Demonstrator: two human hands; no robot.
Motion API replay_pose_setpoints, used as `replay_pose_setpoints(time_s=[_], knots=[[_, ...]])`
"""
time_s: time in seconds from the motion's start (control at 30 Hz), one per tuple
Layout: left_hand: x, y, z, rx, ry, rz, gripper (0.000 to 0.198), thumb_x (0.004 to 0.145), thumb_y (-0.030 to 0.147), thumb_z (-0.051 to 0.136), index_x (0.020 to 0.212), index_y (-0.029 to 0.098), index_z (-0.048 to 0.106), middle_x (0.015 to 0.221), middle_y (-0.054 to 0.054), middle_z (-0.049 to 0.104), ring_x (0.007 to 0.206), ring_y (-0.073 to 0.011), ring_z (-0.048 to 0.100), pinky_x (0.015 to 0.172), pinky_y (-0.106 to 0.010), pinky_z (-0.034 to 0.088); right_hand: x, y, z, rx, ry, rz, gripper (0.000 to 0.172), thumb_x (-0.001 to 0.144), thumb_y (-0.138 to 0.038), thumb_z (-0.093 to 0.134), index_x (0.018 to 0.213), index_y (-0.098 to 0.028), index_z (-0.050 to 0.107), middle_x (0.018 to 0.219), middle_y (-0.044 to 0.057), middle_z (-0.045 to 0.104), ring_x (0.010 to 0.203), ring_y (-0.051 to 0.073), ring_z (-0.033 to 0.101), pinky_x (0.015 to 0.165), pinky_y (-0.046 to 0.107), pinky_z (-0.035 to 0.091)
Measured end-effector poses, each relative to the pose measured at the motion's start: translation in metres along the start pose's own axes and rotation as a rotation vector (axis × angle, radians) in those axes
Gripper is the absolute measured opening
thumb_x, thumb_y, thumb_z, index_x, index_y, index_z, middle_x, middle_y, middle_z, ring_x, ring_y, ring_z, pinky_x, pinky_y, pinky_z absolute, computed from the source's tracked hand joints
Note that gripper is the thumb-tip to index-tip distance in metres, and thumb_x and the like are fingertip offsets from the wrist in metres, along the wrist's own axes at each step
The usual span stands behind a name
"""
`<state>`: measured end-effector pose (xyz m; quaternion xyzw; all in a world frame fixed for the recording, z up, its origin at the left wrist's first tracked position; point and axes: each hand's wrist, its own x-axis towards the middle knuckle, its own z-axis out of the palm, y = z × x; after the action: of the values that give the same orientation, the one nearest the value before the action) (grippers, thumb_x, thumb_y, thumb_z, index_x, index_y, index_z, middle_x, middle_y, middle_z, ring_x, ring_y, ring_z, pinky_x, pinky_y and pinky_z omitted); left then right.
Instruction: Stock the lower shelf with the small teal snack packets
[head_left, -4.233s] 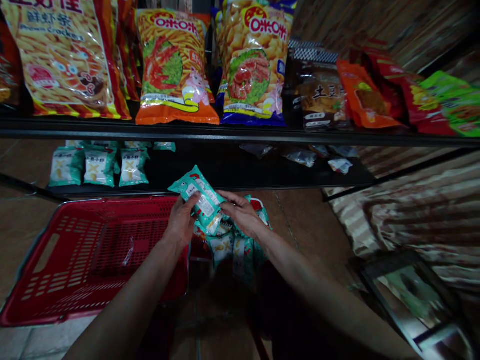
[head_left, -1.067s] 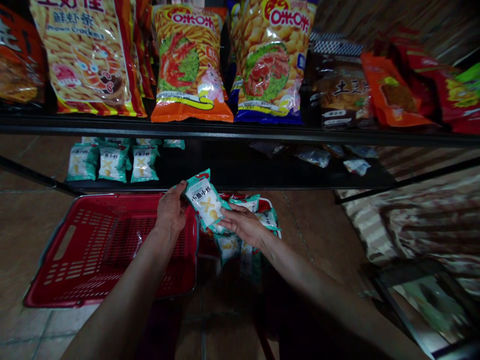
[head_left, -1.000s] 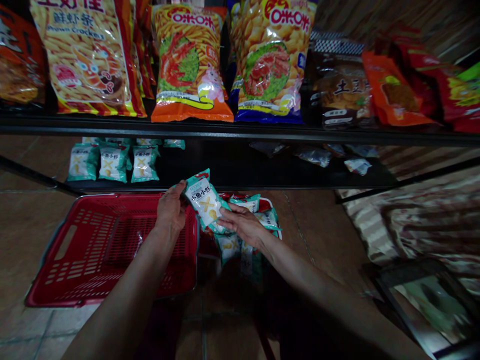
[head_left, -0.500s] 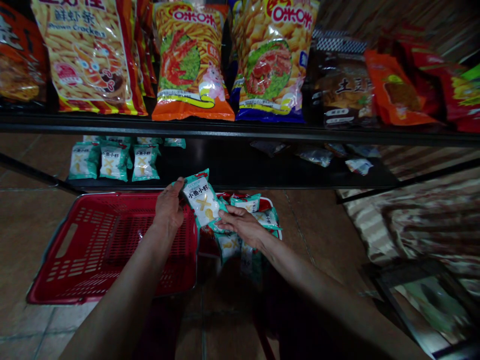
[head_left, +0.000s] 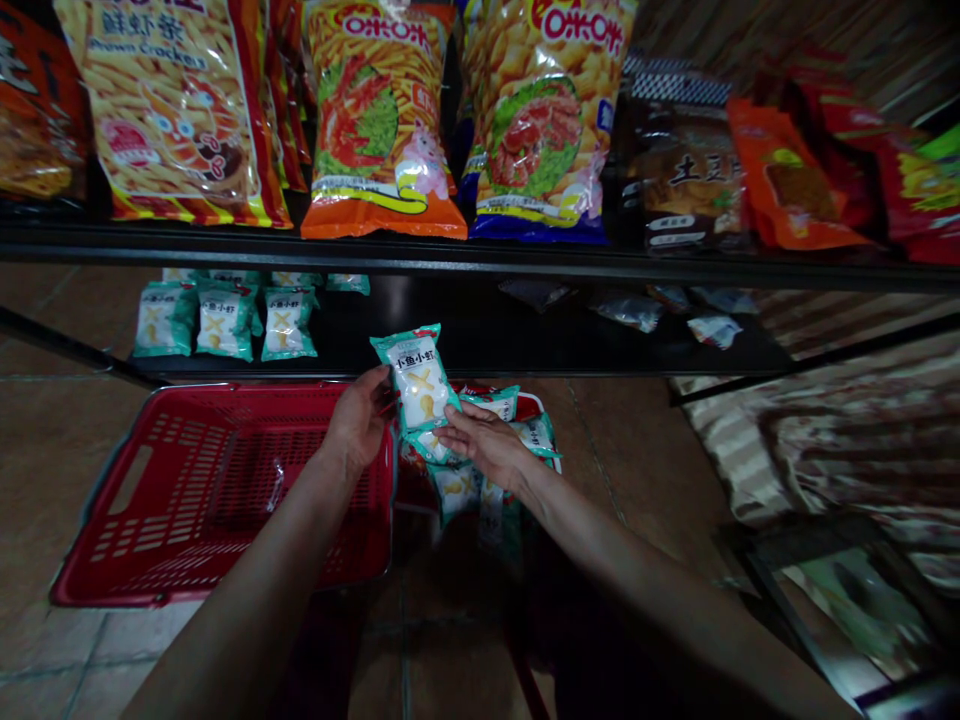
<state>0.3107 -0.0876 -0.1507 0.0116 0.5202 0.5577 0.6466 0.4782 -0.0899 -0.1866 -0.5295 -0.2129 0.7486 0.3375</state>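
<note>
A white and teal snack bag [head_left: 420,382] is held up between my two hands, in front of the lower shelf's edge. My left hand [head_left: 361,418] grips its left side, the fingertips partly hidden behind it. On its lower right edge my right hand [head_left: 484,440] is closed, thumb in front. Below and to the right, several like bags [head_left: 459,488] fill a second red basket [head_left: 531,402], mostly hidden by bags and my right hand. Under my left forearm stands a red shopping basket [head_left: 142,540] with slotted walls.
On the lower shelf [head_left: 450,325], more teal bags [head_left: 225,318] stand at left and small packets [head_left: 630,310] lie at right. The upper shelf [head_left: 420,255] carries large cracker bags [head_left: 382,130]. A dark-framed object [head_left: 855,610] and striped cloth [head_left: 825,440] are at right.
The snack bag has moved slightly right and up and turned more upright. My left hand has shifted right with it; my right hand has stayed nearly in place.
</note>
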Motion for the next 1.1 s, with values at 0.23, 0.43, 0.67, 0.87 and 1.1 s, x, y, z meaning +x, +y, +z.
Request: replay_pose_setpoints(time_s=[0.23,0.43,0.67,0.87,1.1], knots=[[-0.003,-0.02,0.002,0.031,-0.187,-0.04,0.017,0.067,0.013,0.063,0.083,0.015,0.066,0.082,-0.005,0.069,0.079,-0.0169,0.062,0.074,-0.028,0.047,0.001,-0.003,-0.001,0.017,0.052,-0.026,0.024,0.065,-0.03,0.077,0.075,-0.018,0.059,0.063,-0.002,0.066,0.062,0.01,0.065,0.06,0.019,0.05],[-0.009,-0.031,0.003,0.044,-0.252,-0.009,0.035,0.066,0.009,0.066,0.1,0.017,0.063,0.106,-0.007,0.067,0.095,-0.0189,0.062,0.086,-0.033,0.047,0.001,-0.005,0.0,0.01,0.083,-0.098,0.026,0.063,-0.034,0.079,0.076,-0.018,0.064,0.064,-0.002,0.065,0.059,0.008,0.061,0.058,0.018,0.05],[-0.003,-0.036,-0.001,0.072,-0.168,0.009,0.038,0.067,0.006,0.063,0.104,0.018,0.062,0.104,-0.008,0.067,0.093,-0.0192,0.062,0.087,-0.035,0.047,-0.002,-0.003,0.002,-0.161,0.048,-0.196,0.032,0.061,-0.043,0.077,0.079,-0.019,0.068,0.071,-0.002,0.067,0.063,0.008,0.06,0.061,0.019,0.048],[-0.003,-0.04,-0.006,0.15,-0.152,-0.025,0.036,0.064,0.005,0.064,0.098,0.018,0.063,0.101,-0.007,0.067,0.086,-0.0174,0.062,0.076,-0.031,0.049,-0.001,-0.016,0.002,-0.126,0.033,-0.25,0.037,0.069,-0.05,0.068,0.094,-0.022,0.068,0.103,0.002,0.069,0.093,0.015,0.062,0.076,0.026,0.049],[-0.011,-0.043,-0.002,0.232,-0.201,-0.042,0.038,0.06,0.009,0.069,0.097,0.018,0.064,0.099,-0.008,0.068,0.081,-0.0175,0.063,0.069,-0.029,0.048,0.007,-0.023,-0.006,-0.052,-0.091,-0.267,0.038,0.065,-0.039,0.075,0.099,-0.023,0.067,0.097,0.002,0.071,0.089,0.017,0.065,0.081,0.03,0.051]])
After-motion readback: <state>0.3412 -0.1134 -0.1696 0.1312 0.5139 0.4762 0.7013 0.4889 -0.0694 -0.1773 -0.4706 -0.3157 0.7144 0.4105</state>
